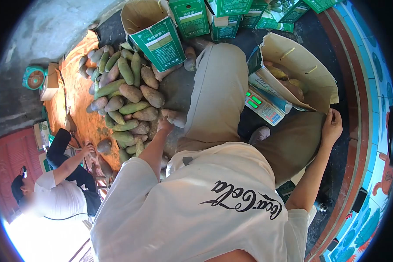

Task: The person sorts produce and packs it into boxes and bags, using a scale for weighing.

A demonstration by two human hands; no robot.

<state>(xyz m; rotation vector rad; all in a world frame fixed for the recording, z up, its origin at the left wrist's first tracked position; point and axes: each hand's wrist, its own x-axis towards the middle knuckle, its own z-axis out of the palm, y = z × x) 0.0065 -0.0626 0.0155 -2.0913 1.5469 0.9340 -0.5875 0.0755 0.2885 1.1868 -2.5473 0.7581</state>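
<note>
My left hand (pixel 164 125) is at the right side of a heap of radishes (pixel 133 107), its fingers closed on the end of a reddish-brown radish (pixel 175 117). Green and earth-covered brownish radishes make up the heap. At the far right, my right hand (pixel 332 127) pinches the corner of an open cardboard box (pixel 321 89). Several radishes (pixel 288 78) lie inside that box. It rests on a digital scale (pixel 263 105) with lit green displays, whose keypad shows between my legs.
Another open green box (pixel 157 41) stands behind the heap, with more green cartons (pixel 190 19) beyond. At left, another person (pixel 61 192) reaches toward radishes on an orange sheet (pixel 81 100). A small teal fan (pixel 34 77) sits farther back. A tiled wall (pixel 373 87) borders the right.
</note>
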